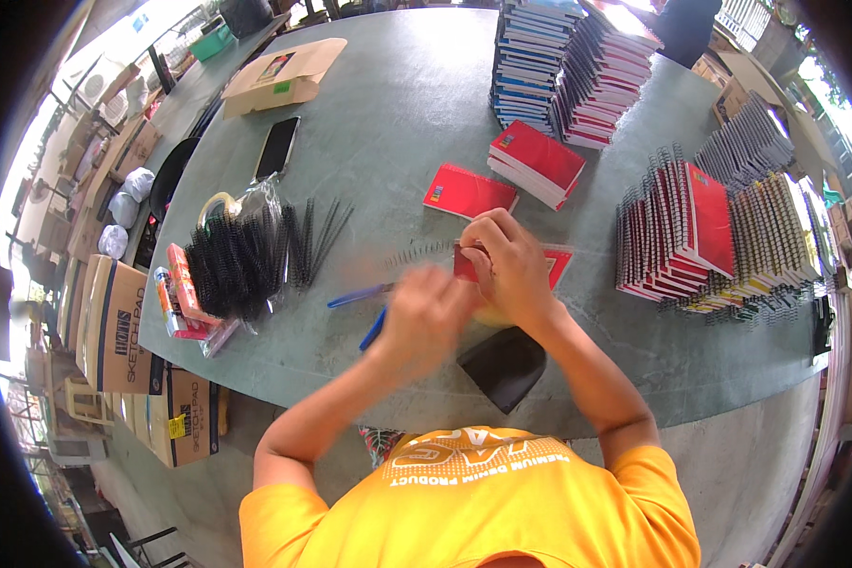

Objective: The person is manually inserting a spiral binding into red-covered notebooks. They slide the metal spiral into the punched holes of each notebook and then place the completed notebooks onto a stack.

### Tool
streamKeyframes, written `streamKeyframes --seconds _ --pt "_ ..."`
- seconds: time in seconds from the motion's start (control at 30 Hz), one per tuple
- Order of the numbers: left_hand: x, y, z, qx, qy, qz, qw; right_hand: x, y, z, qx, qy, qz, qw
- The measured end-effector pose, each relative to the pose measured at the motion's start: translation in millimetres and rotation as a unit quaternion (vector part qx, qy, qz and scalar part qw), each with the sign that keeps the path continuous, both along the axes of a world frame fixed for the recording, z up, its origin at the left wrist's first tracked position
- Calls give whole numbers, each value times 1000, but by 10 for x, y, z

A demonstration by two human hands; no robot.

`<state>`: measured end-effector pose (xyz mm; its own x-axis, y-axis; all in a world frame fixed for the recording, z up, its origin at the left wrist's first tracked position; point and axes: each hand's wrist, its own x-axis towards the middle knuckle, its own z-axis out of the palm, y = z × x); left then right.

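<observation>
My right hand (pixel 513 270) is closed on a small red notebook (pixel 558 265), its thumb and fingers pinching the notebook's upper edge. Beside it, my left hand (pixel 428 315) is smeared by motion, its fingers close to the notebook's left end. A thin spiral coil (pixel 415 254) sticks out leftward from there. Blue handles (pixel 373 329), apparently of a hand tool, lie by my left hand, the rest hidden beneath it. Just beyond my hands are a single red notebook (pixel 470 191) and a short stack of red notebooks (pixel 538 163).
Black plastic coils (pixel 241 260) lie bundled at the left, near a phone (pixel 276 149) and a brown envelope (pixel 284 78). Tall notebook stacks (pixel 535 62) stand at the back; coil-bound red notebooks (pixel 677 222) stand at the right. A black flat piece (pixel 505 367) lies nearest me.
</observation>
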<state>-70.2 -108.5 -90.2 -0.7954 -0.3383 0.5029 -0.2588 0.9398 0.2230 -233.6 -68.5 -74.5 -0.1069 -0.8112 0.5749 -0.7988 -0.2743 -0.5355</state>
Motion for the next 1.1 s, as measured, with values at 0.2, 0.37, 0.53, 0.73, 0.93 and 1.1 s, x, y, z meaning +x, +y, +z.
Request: streamKeyframes --seconds 0.2,0.37,0.53,0.73,0.93,1.1 --pt "-14 668 -371 331 -103 -32 937 -159 225 335 115 -1 -40 993" --pt "108 84 367 112 97 84 985 -654 475 -93 176 -324 32 929" --pt "215 -16 247 121 8 -34 992 -512 465 -276 34 -424 85 901" --pt "62 -78 442 38 86 73 993 -544 507 -322 75 -381 -18 921" --pt "0 -64 781 -39 211 150 965 -512 510 -399 -33 -392 23 919" --pt "-14 -141 425 -14 103 57 993 -427 493 -413 -22 -406 61 912"
